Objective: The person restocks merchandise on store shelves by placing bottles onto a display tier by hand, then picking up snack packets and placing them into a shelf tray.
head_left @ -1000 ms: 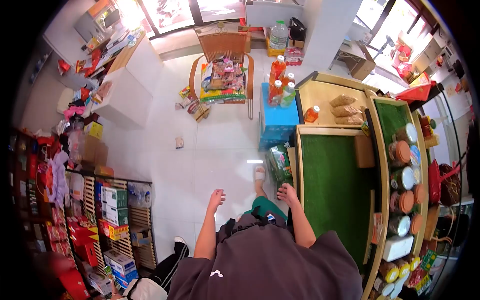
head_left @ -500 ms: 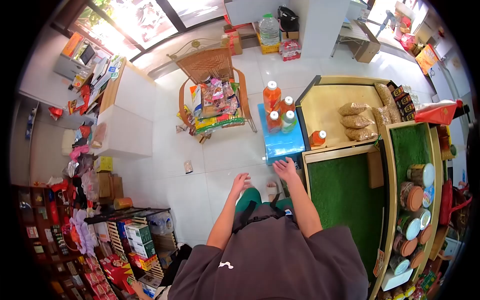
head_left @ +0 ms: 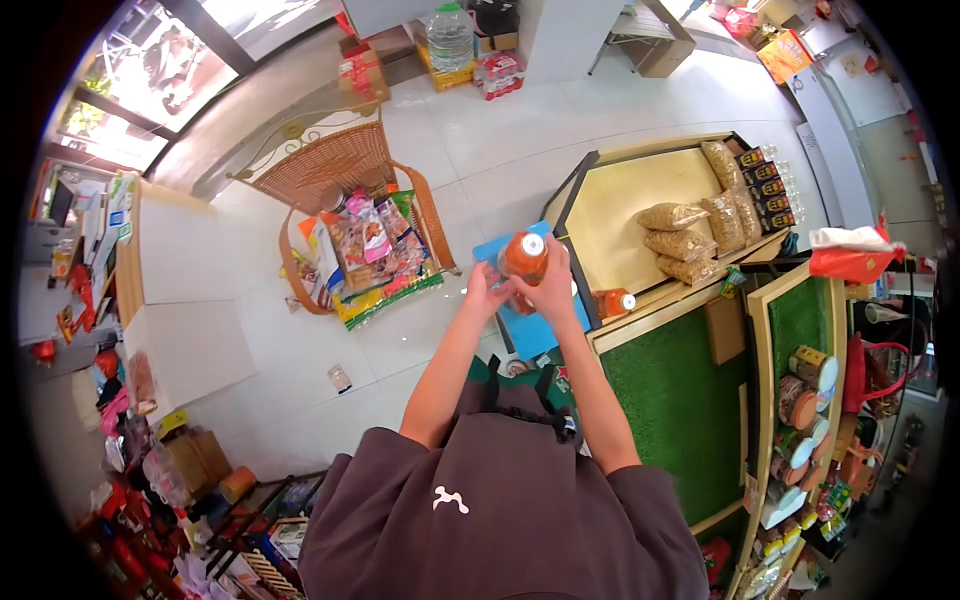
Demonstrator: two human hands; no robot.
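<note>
A bottle of orange drink with a white cap stands upright between my two hands, above the blue stool-like surface. My right hand is closed around its right and near side. From the left, my left hand has its fingers curled against the lower part of the bottle. My hands and this bottle mostly hide the other bottles behind and below. Another orange drink bottle lies tilted in the wooden display tray to the right of my right hand.
A wicker chair piled with snack packets stands to the left. On the right, the wooden display holds bags of nuts or grains and black boxes. Green-lined trays and jars border my right side.
Both hands have moved forward from open air to the bottles and closed on an orange drink bottle, which now looks larger and nearer. My view has turned and shifted.
</note>
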